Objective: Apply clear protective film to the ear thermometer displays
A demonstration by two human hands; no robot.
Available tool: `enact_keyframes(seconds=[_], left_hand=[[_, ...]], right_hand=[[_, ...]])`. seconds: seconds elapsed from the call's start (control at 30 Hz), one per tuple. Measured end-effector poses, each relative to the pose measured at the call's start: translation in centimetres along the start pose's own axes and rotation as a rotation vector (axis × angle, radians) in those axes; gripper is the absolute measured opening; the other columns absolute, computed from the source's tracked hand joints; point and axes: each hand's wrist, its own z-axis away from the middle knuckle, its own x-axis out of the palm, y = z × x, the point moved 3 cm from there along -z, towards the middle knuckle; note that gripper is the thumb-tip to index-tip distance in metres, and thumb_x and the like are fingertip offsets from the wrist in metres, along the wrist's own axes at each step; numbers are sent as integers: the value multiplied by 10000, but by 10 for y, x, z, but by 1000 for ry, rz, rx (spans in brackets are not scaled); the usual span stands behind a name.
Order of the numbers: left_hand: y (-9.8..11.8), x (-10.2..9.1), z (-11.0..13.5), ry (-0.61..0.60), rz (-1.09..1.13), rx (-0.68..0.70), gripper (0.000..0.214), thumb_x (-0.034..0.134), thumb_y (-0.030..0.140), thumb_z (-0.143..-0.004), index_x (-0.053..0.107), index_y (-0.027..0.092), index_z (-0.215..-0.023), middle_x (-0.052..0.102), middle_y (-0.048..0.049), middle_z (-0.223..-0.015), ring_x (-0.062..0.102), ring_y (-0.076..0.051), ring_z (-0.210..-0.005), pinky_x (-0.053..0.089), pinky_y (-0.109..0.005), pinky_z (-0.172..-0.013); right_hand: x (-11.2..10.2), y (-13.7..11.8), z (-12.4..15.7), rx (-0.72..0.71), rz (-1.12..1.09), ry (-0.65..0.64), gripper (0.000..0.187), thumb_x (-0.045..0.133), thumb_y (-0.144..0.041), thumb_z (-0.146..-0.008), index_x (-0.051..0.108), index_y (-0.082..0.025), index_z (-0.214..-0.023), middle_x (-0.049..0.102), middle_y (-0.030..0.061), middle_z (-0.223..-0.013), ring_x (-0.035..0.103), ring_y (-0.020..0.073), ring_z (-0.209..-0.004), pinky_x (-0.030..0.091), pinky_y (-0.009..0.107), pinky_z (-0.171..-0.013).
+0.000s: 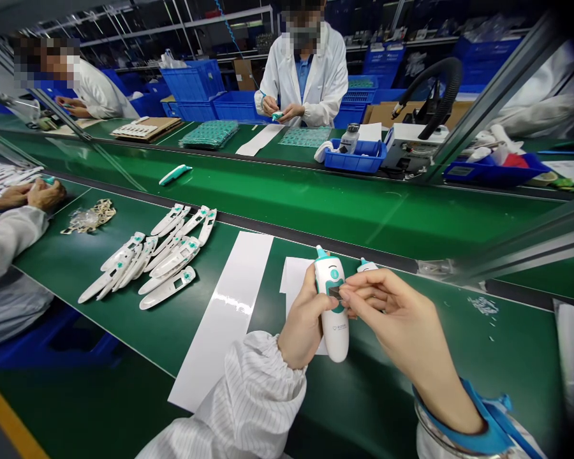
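A factory assembly line, seen from above the worker's own hands. A wide green workbench (392,395) fills the near view. The left hand (306,319) is wrapped around a white and teal thermometer (333,306), gripping it upright just above the workbench. The right hand (392,312) meets it from the right, thumb and forefinger pinched on a small dark piece (335,292) pressed against the thermometer's front face. Both wrists wear white striped sleeves.

Behind the thermometer, a small white sheet (294,280) lies flat on the workbench. Just left of the thermometer lies a long glossy white strip (224,319). Further left of the thermometer sits a loose pile of white thermometer shells (153,258), and beyond that pile a small heap of clear scraps (88,217). Just right of the thermometer, a second teal-tipped unit (366,264) peeks out behind the right hand.

Beyond the thermometer a green conveyor belt (316,197) runs across the room, with one finished unit (175,174) lying on it. Far behind the thermometer, across the belt, a person in a white coat (306,70) stands working at another bench beside a blue tray (358,156). Blue crates (196,83) and metal shelving line the back wall. At far left of the thermometer, a co-worker's hands (33,194) are clasped on the bench.
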Motion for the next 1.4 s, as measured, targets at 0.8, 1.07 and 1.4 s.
enact_keyframes(seconds=[0.8, 1.07, 1.4], left_hand=[[3, 9, 9, -53, 100, -22, 792, 452, -15, -595, 336, 288, -1318, 579, 15, -860, 562, -128, -862, 419, -235, -761], [6, 9, 6, -78, 163, -72, 750, 435, -10, -573, 404, 246, -1277, 570, 5, -796, 591, -175, -875, 438, -315, -835], [-10, -10, -21, 26, 176, -136, 814, 450, 28, -532, 306, 219, -1310, 513, -17, -859, 547, -166, -884, 438, -297, -800]], right_hand=[[18, -4, 3, 101, -69, -131, 319, 556, -433, -916, 535, -280, -1195, 618, -4, -964, 571, 179, -852, 478, 260, -711], [16, 3, 4, 167, -231, -221, 394, 574, -400, -913, 489, -296, -1283, 603, 5, -1105, 560, 201, -991, 453, 276, -823], [4, 29, -32, 190, 76, -394, 380, 585, -449, -862, 548, -196, -1143, 646, 60, -1037, 600, 255, -940, 476, 329, -806]])
